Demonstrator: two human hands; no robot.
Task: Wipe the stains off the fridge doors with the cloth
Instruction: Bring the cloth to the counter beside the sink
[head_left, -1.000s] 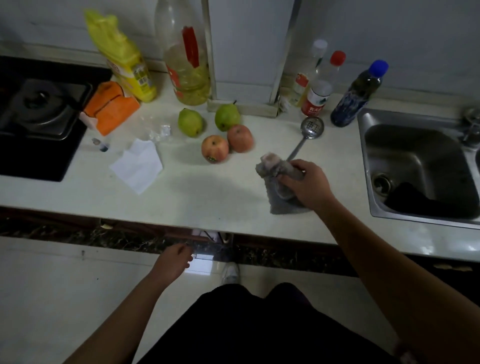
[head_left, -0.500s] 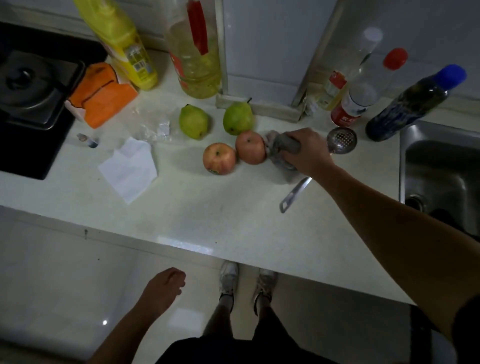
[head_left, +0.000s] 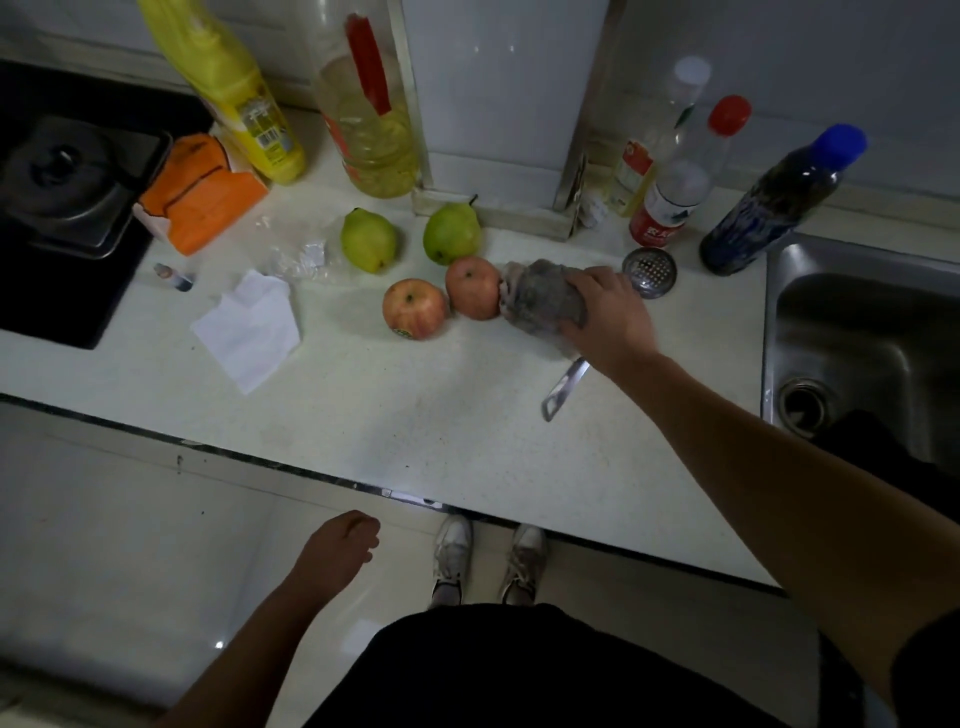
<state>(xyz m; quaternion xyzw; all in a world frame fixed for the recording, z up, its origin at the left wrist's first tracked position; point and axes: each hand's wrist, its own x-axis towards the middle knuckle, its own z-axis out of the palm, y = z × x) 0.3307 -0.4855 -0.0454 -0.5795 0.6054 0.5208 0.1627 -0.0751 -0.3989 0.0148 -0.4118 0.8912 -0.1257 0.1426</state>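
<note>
My right hand (head_left: 608, 317) is stretched over the white countertop (head_left: 415, 415) and grips a bunched grey cloth (head_left: 540, 299), which rests on the counter and touches a red apple (head_left: 471, 286). The hand and cloth lie over a metal skimmer ladle (head_left: 649, 270), whose handle end pokes out below the wrist. My left hand (head_left: 337, 553) hangs below the counter edge with its fingers loosely curled and nothing in it. No fridge door is in view.
A second apple (head_left: 414, 309), two green pears (head_left: 368, 240), a white paper (head_left: 249, 327), an orange pack (head_left: 200, 195), a yellow bottle (head_left: 234, 93) and an oil bottle (head_left: 371, 104) stand left. Sauce bottles (head_left: 675, 176) and a steel sink (head_left: 862, 343) are right, a stove (head_left: 67, 192) far left.
My right hand carried the cloth from the counter's front middle to the back, against the red apple and over the ladle. The view tilted downward; my left hand stayed low.
</note>
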